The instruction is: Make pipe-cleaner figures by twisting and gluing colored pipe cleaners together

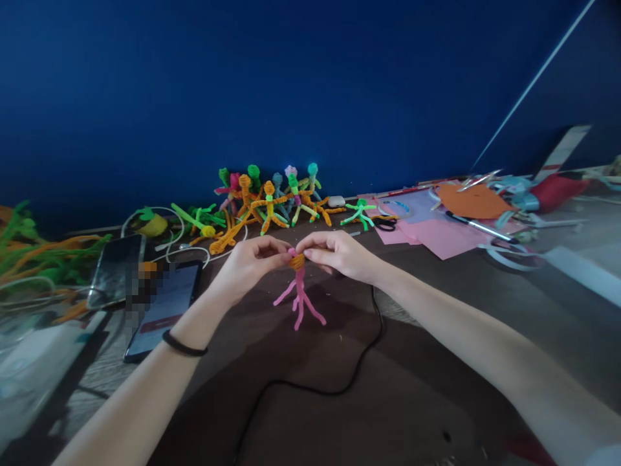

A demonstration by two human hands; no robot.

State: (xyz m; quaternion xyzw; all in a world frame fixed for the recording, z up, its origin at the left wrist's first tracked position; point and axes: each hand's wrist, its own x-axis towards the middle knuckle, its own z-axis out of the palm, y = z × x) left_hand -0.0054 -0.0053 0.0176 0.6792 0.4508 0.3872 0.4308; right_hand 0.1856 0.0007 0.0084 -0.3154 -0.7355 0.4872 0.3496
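Observation:
A pink pipe-cleaner figure [299, 299] with an orange coil at its top hangs above the dark table [339, 375]. My left hand [252, 262] pinches the top of the figure from the left. From the right, my right hand [337, 254] pinches the same orange coil. Both hands have their fingers closed on it, and the pink legs dangle free below. Behind the hands, a row of several finished pipe-cleaner figures [272, 200] in orange, green, blue and pink stands against the blue wall.
A phone [165, 307] and a tablet [116, 268] lie at the left near loose green and orange pipe cleaners [39, 252]. A black cable [339, 382] curves across the table. Pink and orange paper sheets [436, 233], scissors [385, 223] and a pen [480, 226] lie at the right.

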